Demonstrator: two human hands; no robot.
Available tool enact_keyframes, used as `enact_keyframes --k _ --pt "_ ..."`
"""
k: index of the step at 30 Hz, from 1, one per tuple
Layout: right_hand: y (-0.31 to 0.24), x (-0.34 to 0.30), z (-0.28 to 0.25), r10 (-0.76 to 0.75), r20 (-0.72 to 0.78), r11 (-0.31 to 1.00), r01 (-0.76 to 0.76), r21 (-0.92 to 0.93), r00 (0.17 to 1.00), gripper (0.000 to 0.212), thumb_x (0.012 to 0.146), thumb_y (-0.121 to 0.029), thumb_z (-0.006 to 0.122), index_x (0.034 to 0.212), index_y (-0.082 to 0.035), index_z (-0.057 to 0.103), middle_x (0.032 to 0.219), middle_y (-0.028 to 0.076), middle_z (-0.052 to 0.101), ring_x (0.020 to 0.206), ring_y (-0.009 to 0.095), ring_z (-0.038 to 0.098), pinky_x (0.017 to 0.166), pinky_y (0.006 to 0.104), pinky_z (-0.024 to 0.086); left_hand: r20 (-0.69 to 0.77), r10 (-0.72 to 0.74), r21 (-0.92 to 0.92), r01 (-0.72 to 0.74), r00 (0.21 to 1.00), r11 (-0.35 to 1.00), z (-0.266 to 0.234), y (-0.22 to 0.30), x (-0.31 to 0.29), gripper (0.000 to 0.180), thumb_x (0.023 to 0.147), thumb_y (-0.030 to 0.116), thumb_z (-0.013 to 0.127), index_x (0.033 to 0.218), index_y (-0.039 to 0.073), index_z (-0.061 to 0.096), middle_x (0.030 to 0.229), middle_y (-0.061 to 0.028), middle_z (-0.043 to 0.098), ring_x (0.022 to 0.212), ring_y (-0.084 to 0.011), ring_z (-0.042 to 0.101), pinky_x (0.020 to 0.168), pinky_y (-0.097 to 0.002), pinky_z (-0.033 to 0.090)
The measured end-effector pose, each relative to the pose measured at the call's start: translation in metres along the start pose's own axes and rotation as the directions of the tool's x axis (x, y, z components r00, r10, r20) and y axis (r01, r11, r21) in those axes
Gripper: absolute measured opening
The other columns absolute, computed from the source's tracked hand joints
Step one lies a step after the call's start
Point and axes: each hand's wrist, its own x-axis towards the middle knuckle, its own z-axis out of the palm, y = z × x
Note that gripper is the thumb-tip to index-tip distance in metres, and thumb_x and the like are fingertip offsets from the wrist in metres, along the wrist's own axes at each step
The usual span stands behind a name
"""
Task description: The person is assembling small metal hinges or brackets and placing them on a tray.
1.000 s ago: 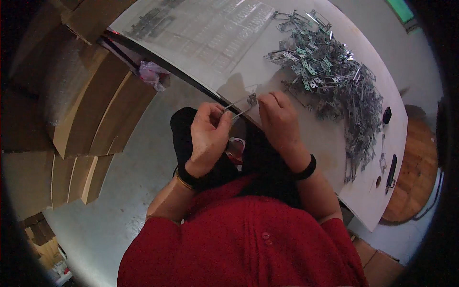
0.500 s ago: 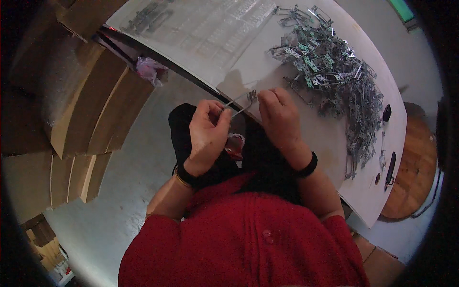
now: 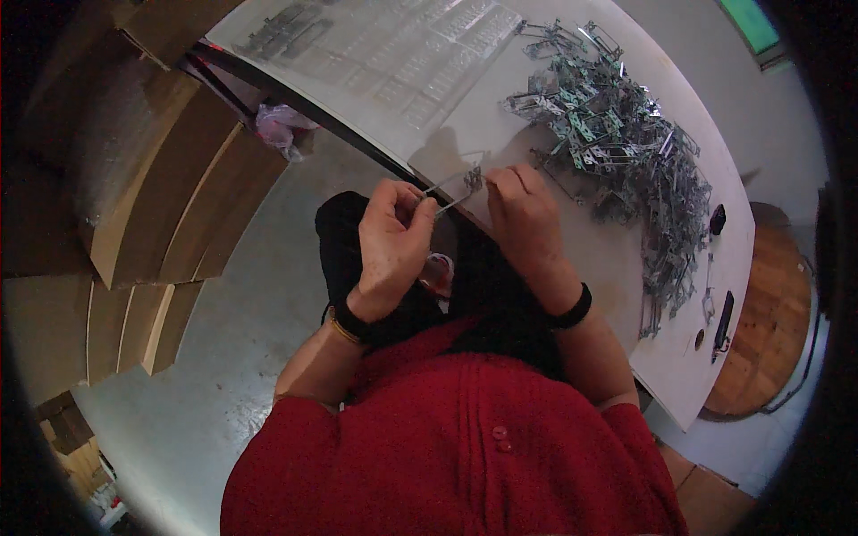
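Between finger and thumb my left hand (image 3: 394, 234) pinches one end of a small metal wire bracket (image 3: 473, 179), two thin rods joined to a perforated plate. The bracket points away to the right, over the table's near edge. My right hand (image 3: 525, 213) is closed with its fingertips close beside the plate end; whether they touch it or hold some small part is hidden. To the right, a big heap of similar metal brackets (image 3: 617, 134) lies tangled on the white table (image 3: 500, 147).
Clear plastic packaging (image 3: 393, 67) with metal parts at its far left covers the table's left portion. Cardboard boxes (image 3: 170, 192) stack up at the left. Beyond the table's right edge stands a round wooden stool (image 3: 769, 322). A dark slim object (image 3: 723, 322) lies near that edge.
Both hands stay in nearly the same place, the left slightly farther right. The bracket remains in my left hand. The whole view has shifted a little.
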Motion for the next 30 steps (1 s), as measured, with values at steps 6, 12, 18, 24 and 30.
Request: enact_keyframes --k 6,12,18,24,30 --pt "-0.0031 -0.0004 0.0008 0.025 0.007 1.000 -0.025 -0.017 1.000 0.015 0.086 0.000 0.068 0.100 -0.004 0.065 0.094 0.015 0.062 0.088 0.036 0.064 0.077 0.0429 0.054 -0.012 0.023 0.040 -0.023 1.000 0.999 0.0004 0.0032 -0.0020 0.016 0.091 0.007 0.073 0.094 0.003 0.057 0.078 -0.0021 0.059 0.069 -0.0088 0.053 0.062 -0.0276 0.047" --pt "-0.0064 0.0016 -0.0026 0.020 0.033 0.999 -0.020 -0.025 0.999 0.012 0.083 0.000 0.066 0.095 -0.004 0.064 0.091 0.014 0.059 0.091 0.035 0.062 0.081 0.0427 0.053 0.007 0.020 0.009 -0.020 1.000 1.000 -0.0005 0.0037 -0.0019 0.016 0.092 0.006 0.072 0.094 0.003 0.057 0.077 -0.0014 0.057 0.070 -0.0086 0.052 0.063 -0.0273 0.047" --pt "-0.0025 -0.0001 -0.0003 0.018 0.009 1.000 -0.018 -0.019 1.000 0.011 0.085 0.000 0.066 0.094 -0.004 0.063 0.091 0.016 0.060 0.090 0.037 0.062 0.078 0.0444 0.053 0.013 -0.012 0.006 0.012 1.000 1.000 -0.0008 0.0051 -0.0023 0.016 0.092 0.005 0.072 0.094 0.003 0.056 0.077 -0.0004 0.056 0.070 -0.0076 0.051 0.063 -0.0269 0.047" --pt "-0.0024 0.0031 -0.0033 0.083 -0.049 0.991 -0.078 0.109 0.995 0.010 0.086 0.001 0.067 0.094 -0.003 0.062 0.090 0.018 0.061 0.084 0.041 0.063 0.072 0.0474 0.053 0.005 0.001 -0.008 -0.001 1.000 1.000 0.0002 0.0035 -0.0036 0.016 0.093 0.005 0.071 0.094 0.003 0.056 0.078 -0.0002 0.056 0.070 -0.0070 0.052 0.063 -0.0266 0.047" --pt "-0.0004 0.0040 -0.0006 0.088 -0.055 0.992 -0.082 0.095 0.995 0.012 0.085 0.002 0.067 0.094 -0.003 0.062 0.089 0.019 0.061 0.081 0.041 0.063 0.069 0.0474 0.053 0.013 -0.018 -0.037 0.019 1.000 0.999 0.0006 0.0082 -0.0054 0.017 0.093 0.005 0.071 0.094 0.002 0.055 0.079 -0.0008 0.057 0.069 -0.0073 0.053 0.063 -0.0264 0.047"
